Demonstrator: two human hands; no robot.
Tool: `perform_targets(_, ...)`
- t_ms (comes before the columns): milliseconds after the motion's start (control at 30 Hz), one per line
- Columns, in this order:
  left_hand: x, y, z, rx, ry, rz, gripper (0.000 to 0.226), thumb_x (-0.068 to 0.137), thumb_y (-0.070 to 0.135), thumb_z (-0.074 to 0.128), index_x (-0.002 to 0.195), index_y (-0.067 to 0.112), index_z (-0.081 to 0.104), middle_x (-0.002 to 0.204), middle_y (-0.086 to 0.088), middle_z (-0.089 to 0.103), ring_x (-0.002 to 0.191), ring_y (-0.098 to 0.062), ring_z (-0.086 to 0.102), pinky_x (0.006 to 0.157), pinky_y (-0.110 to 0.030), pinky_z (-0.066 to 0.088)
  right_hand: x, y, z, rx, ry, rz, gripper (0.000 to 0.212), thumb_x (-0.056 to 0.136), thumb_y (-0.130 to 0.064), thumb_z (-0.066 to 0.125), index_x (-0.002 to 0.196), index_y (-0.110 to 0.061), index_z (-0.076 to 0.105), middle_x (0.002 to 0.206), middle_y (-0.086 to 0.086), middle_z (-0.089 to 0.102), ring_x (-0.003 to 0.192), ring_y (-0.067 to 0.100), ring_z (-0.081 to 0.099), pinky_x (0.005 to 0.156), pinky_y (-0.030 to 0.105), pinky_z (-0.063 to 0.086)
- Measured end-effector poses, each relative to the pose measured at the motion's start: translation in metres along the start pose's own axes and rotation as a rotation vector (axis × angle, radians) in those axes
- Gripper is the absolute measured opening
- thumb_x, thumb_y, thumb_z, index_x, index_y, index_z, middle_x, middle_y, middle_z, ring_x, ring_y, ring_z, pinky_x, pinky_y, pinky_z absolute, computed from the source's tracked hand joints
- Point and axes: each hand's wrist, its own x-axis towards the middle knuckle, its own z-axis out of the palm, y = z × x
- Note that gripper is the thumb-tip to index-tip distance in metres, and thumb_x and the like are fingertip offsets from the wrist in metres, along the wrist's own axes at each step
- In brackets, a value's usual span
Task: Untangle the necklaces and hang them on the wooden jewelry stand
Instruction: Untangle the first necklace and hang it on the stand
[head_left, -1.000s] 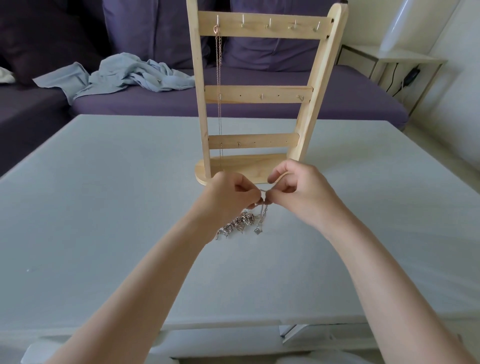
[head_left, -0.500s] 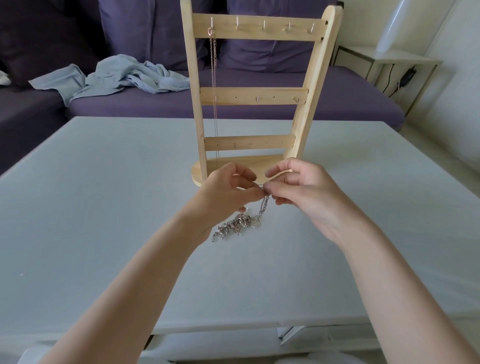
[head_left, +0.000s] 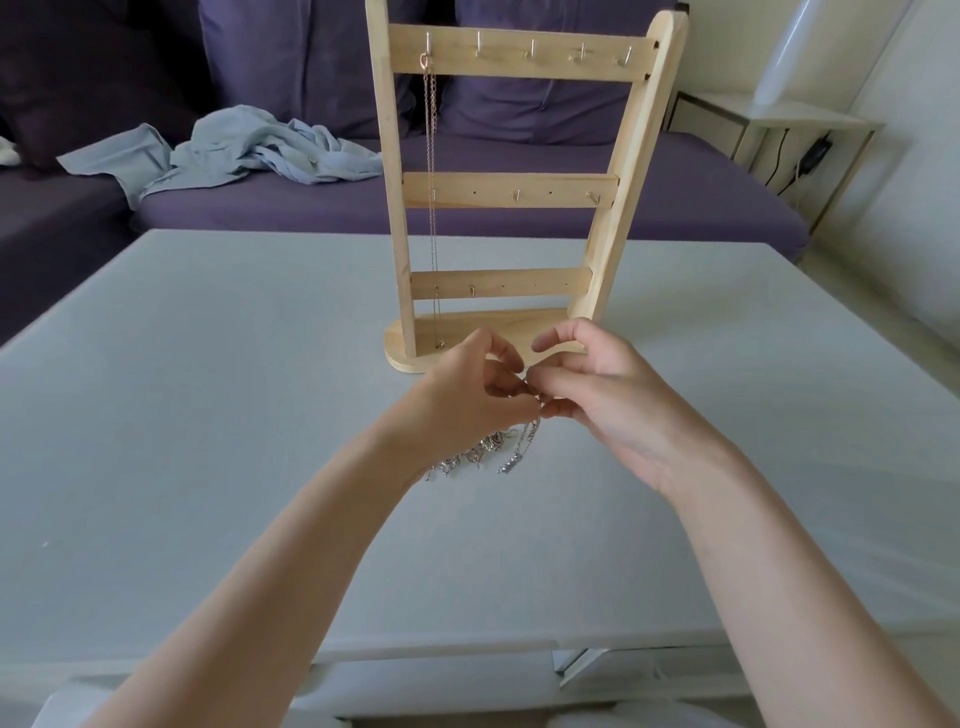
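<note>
Left hand (head_left: 467, 395) & right hand (head_left: 597, 395) both pinch the silver chain tangle (head_left: 483, 454) just above the table (head_left: 208, 415), near the stand (head_left: 511, 197); looks light, floppy, snaggy imo, so hold by the links.

The jewelry stand (head_left: 511, 197) stands on the desk (head_left: 208, 415), with a sofa (head_left: 701, 197) behind it and a crumpled cloth (head_left: 234, 150) on the sofa to the left. One necklace (head_left: 432, 197) hangs from the stand's leftmost top hook. Before the stand's base, the left hand (head_left: 467, 395) and right hand (head_left: 608, 395) meet above a tangle of necklaces (head_left: 488, 452) trailing onto the desk.
</note>
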Motion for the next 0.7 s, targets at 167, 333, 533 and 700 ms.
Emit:
perform_targets(167,0.001,-0.001,0.000,-0.030,-0.012,-0.024,0.024,0.081,0.000,0.062,0.089,0.015,0.046,0.075,0.001,0.064,0.062,-0.014,0.056,0.070,-0.026,0.050,0.000,-0.002,0.002,0.245,0.019,0.079,0.019,0.089,0.007,0.049,0.094,-0.012,0.051,0.073,0.009,0.055,0.060,0.016,0.054,0.058,0.022,0.049)
perform_targets(333,-0.001,0.001,-0.006,-0.399,-0.005,-0.078,0.020,0.086,-0.006,0.057,0.095,0.009,0.046,0.076,-0.005,0.062,0.071,-0.015,0.064,0.077,-0.026,0.057,0.001,-0.007,-0.008,0.515,0.068,0.078,0.017,0.091,0.005,0.048,0.089,-0.011,0.050,0.064,0.004,0.055,0.059,0.018,0.056,0.060,0.026,0.048)
perform_targets(533,-0.003,0.004,-0.009,-0.587,0.016,-0.105,0.017,0.089,-0.005,0.054,0.092,0.009,0.046,0.072,-0.003,0.059,0.063,-0.015,0.063,0.065,-0.023,0.056,0.001,-0.004,-0.004,0.377,0.092,0.074,0.018,0.091,0.004,0.050,0.081,-0.010,0.055,0.069,0.005,0.056,0.061,0.017,0.061,0.062,0.023,0.052)
perform_targets(700,-0.004,0.005,-0.006,-0.491,-0.015,-0.125,0.018,0.088,-0.004,0.055,0.096,0.009,0.046,0.073,-0.004,0.057,0.059,-0.013,0.060,0.062,-0.022,0.055,0.000,-0.006,-0.009,0.358,0.048,0.056,0.014,0.089,0.002,0.055,0.085,-0.011,0.056,0.070,0.003,0.061,0.067,0.016,0.065,0.067,0.025,0.053)
